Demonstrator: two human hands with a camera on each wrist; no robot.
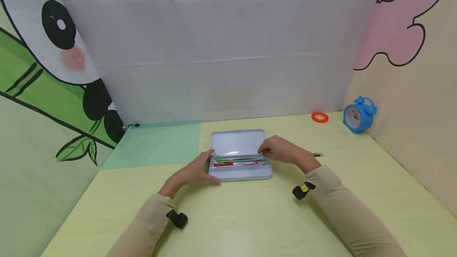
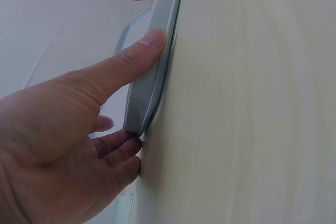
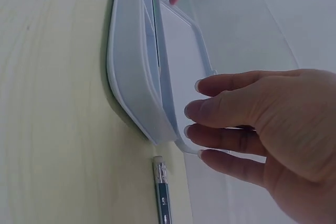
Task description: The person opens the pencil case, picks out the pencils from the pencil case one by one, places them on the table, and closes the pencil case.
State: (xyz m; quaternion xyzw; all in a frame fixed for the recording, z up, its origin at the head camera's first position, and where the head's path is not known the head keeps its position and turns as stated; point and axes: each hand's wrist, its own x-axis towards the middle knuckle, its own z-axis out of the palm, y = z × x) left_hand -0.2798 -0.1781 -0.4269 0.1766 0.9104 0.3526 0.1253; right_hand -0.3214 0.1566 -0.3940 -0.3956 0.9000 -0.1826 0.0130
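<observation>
A pale pencil case [image 1: 246,174] lies on the table with its lid [image 1: 237,142] tipped back open. Several pens, among them a red pen [image 1: 223,163], lie inside. My left hand [image 1: 196,168] holds the case's left end, the thumb along the front side and the fingers at the back corner. At the right end, my right hand [image 1: 282,148] hovers by the lid's edge, fingers loosely extended and nothing visible in them. A dark pencil [image 3: 163,195] with an eraser end lies on the table just off the case's right end, partly hidden by my right arm in the head view.
A pale green mat [image 1: 164,144] covers the back left of the table [image 1: 228,221]. At the back right are a red-orange ring [image 1: 319,114], like a tape roll, and a blue alarm clock [image 1: 357,116]. A white cloth [image 1: 221,50] hangs behind the table.
</observation>
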